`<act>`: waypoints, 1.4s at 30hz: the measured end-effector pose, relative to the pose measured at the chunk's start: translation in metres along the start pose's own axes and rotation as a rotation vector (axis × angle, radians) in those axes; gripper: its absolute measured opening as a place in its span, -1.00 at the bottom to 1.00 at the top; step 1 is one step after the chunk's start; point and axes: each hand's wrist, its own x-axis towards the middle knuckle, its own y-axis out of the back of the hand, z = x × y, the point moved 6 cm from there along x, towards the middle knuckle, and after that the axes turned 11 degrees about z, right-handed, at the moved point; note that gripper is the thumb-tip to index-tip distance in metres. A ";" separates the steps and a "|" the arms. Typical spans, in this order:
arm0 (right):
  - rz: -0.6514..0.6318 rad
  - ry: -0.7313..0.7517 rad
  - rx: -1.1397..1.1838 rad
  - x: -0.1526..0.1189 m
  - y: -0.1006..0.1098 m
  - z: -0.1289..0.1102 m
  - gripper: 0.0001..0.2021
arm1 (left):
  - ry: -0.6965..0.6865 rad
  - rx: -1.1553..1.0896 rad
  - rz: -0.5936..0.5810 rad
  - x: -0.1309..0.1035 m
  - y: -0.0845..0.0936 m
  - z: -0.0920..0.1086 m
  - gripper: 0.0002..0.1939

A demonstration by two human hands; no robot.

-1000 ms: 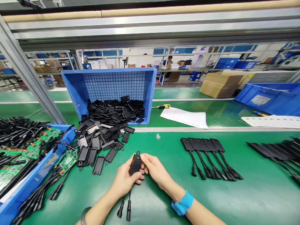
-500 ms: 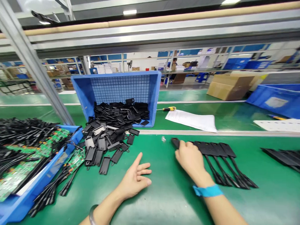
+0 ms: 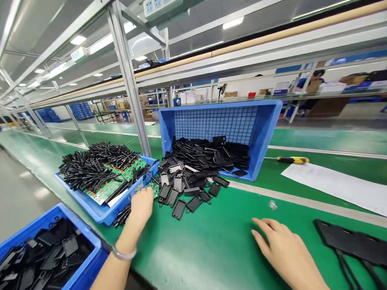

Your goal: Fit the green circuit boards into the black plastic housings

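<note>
My left hand point(image 3: 142, 206) reaches to the green circuit boards with black cables point(image 3: 154, 188) beside the blue tray; its fingers point away and what they hold, if anything, is hidden. Over the green table, my right hand point(image 3: 279, 243) has its fingers apart and holds nothing. Black plastic housings point(image 3: 179, 209) lie in a heap between the hands, spilling from a tipped blue crate point(image 3: 272, 129). A row of black cased units with cables point(image 3: 352, 241) lies to the right of my right hand.
A blue tray point(image 3: 104, 218) of boards and cables stands at the left, with a blue bin point(image 3: 97, 241) of black parts below it. Behind are a yellow-black screwdriver point(image 3: 292, 159), a paper sheet point(image 3: 341, 186) and a metal post point(image 3: 127, 79). A person point(image 3: 316, 77) is in the background.
The view has swung left. My left hand has moved from the open table to the boards by the tray. My right hand has let go of the black unit and come away from the row.
</note>
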 end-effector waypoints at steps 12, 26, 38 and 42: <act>-0.142 -0.033 0.510 -0.003 0.006 -0.035 -0.61 | 0.053 0.179 0.218 -0.011 0.012 -0.045 -0.61; -0.373 -0.085 0.925 -0.008 0.023 -0.077 -0.69 | -0.054 0.154 0.333 -0.002 0.027 0.010 -0.70; -0.545 -0.790 1.901 -0.019 0.006 -0.087 -0.36 | -0.388 -0.740 -0.110 -0.035 -0.002 0.105 -0.62; -0.471 -0.998 1.908 -0.015 0.009 -0.072 -0.53 | -0.432 -0.249 0.009 -0.021 -0.033 0.124 -0.55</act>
